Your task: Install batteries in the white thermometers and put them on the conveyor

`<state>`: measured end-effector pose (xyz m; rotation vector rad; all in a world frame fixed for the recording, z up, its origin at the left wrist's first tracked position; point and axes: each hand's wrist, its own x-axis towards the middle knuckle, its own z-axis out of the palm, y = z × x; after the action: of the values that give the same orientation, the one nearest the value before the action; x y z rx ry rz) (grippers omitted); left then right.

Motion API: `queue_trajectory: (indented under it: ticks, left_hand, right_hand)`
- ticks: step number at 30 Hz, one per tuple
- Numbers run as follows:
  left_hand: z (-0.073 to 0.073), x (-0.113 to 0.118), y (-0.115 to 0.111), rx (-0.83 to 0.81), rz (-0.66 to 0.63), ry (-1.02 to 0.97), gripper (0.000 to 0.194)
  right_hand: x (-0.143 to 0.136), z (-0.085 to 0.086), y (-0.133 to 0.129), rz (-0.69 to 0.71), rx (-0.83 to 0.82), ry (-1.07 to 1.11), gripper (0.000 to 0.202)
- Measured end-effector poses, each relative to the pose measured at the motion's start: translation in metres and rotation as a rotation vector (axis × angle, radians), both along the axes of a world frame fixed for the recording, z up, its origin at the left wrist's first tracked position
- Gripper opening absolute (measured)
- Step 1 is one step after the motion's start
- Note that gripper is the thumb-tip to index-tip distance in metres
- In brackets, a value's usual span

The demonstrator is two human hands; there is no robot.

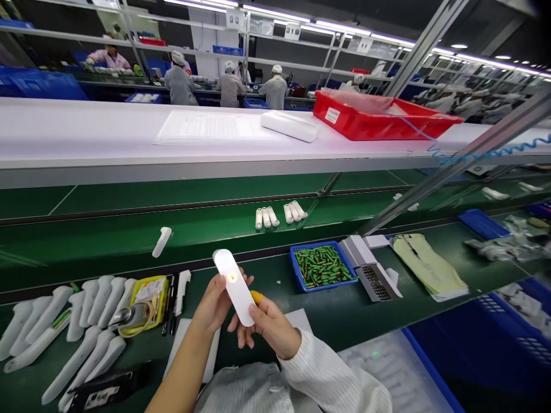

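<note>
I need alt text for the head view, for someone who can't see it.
A person's left hand and right hand hold a long white device above a green workbench. White pieces lie grouped at left; a blue tray of small green cylinders sits ahead, to the right.

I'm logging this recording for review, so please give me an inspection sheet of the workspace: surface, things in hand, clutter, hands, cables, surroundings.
Surface: dark green bench, with things lying on both sides.
Things in hand: one white device, small yellowish spot on its face.
Clutter: white casings, yellow tray and black pens at left; blue tray of green cylinders at right.
Left hand: grips the device's left edge.
Right hand: pinches its near end; yellow cover on one finger.
Cables: blue coiled cord at right.
Surroundings: white shelf bearing a red bin; capped people beyond.
</note>
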<state>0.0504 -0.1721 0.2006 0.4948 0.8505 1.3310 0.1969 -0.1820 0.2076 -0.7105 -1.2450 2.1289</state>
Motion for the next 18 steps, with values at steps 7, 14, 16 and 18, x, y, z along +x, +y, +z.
queue_trajectory:
  ticks: [7,14,16,18]
  left_hand:
    - [-0.092,-0.057,0.097,-0.367,-0.039,0.752,0.044]
    - [-0.155,-0.107,0.145,-0.277,0.158,1.150,0.060]
    - [-0.165,-0.121,0.144,-0.259,0.223,1.241,0.056]
    - [-0.173,-0.144,0.143,-0.282,0.300,1.339,0.051]
  right_hand:
    - [0.049,-0.096,0.111,-0.067,0.509,-0.869,0.035]
    - [0.118,-0.136,0.276,-0.071,0.904,-1.425,0.040]
    - [0.130,-0.143,0.313,-0.057,1.051,-1.508,0.044]
    - [0.136,-0.152,0.345,-0.056,1.228,-1.526,0.043]
